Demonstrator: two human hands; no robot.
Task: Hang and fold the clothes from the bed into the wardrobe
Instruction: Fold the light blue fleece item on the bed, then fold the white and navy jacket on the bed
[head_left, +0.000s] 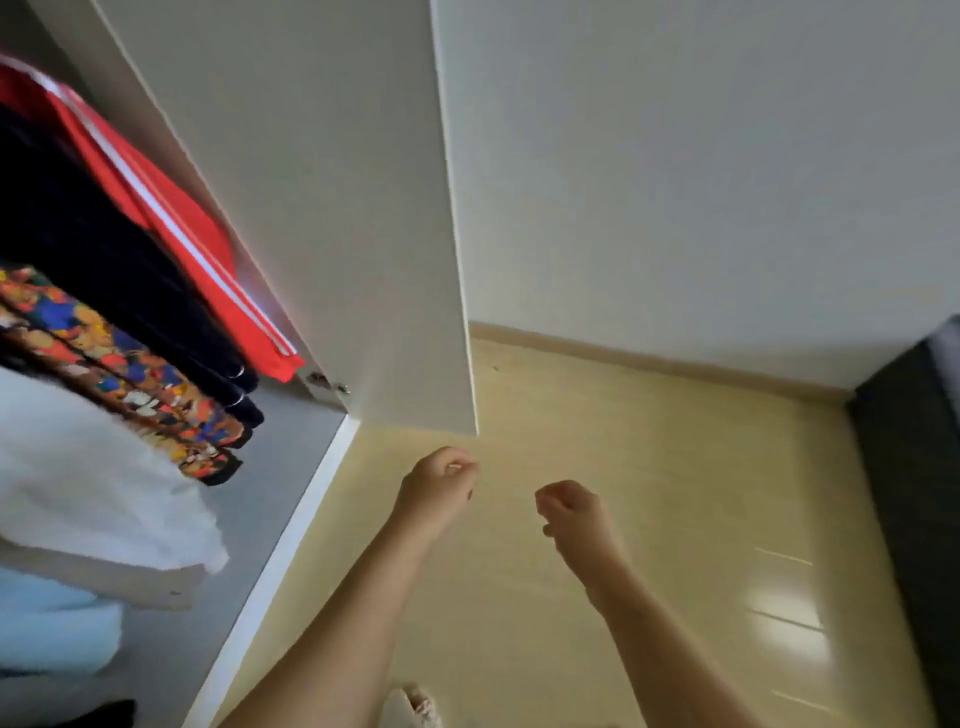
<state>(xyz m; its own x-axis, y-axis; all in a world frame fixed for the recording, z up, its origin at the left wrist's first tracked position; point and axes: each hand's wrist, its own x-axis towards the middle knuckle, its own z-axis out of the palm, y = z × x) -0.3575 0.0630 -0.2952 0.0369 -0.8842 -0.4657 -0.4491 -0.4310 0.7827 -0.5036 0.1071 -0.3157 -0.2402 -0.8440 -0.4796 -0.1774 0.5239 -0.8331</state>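
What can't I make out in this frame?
Head view:
1. Clothes in the wardrobe: blurred, hangers cut off by the left edge.
2. Left hand, right hand: fingers curl under, hiding any grip.
3. Dark furniture: cut by the right edge.
4. Pale object: cut by the bottom edge.
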